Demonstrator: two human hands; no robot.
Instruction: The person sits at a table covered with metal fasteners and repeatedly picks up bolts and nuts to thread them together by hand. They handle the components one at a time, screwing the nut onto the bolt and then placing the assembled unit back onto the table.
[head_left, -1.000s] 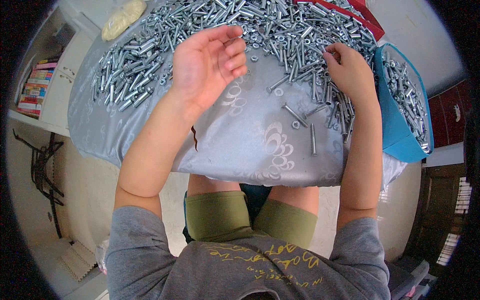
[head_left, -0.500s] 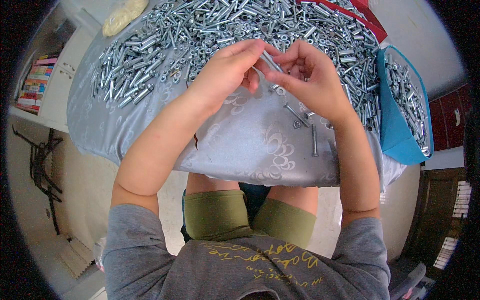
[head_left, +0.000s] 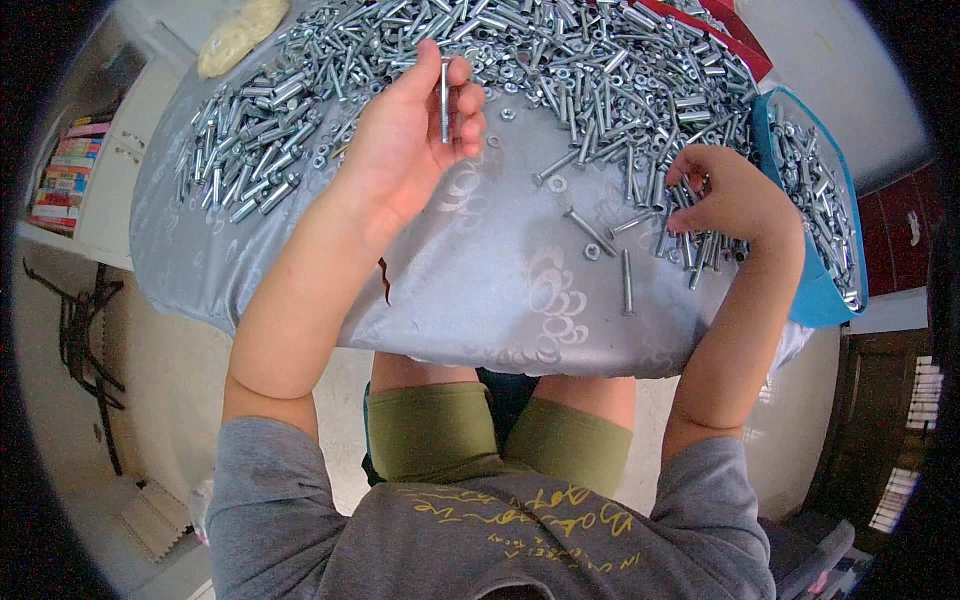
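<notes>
A slim silvery bolt (head_left: 445,105) stands nearly upright between the thumb and curled fingers of my left hand (head_left: 405,125), which is raised over the table. At the right side of the table, my right hand (head_left: 735,195) hovers at a heap of loose bolts (head_left: 705,250), its thumb and forefinger apart. Whether its hidden fingertips touch a bolt cannot be made out. Between my hands lie a few separate bolts, one of them a long bolt (head_left: 628,283), along with a nut (head_left: 592,251) and a washer (head_left: 558,184).
A large pile of bolts, nuts and sleeves (head_left: 560,45) covers the far part of the grey patterned tablecloth (head_left: 450,300). Thicker sleeve-like pieces (head_left: 265,125) lie at the left. A blue fabric bin (head_left: 815,285) of bolts stands at the right edge, near a red box (head_left: 735,45).
My hands have parted. The left drew back slightly leftward with the bolt in its grasp; the right let go and moved right and down to the bolts there.
</notes>
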